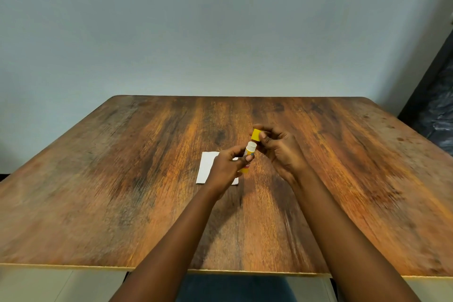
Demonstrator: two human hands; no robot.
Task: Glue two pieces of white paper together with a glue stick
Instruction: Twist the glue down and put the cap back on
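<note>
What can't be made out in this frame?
- Paper, head view: the left hand covers much of it, so whether it is one sheet or two cannot be told.
- Glue stick: label too small to read; the lower barrel is hidden in the left grip.
- Cap: partly hidden by the right hand.
- Forearms: cut off by the bottom edge.
</note>
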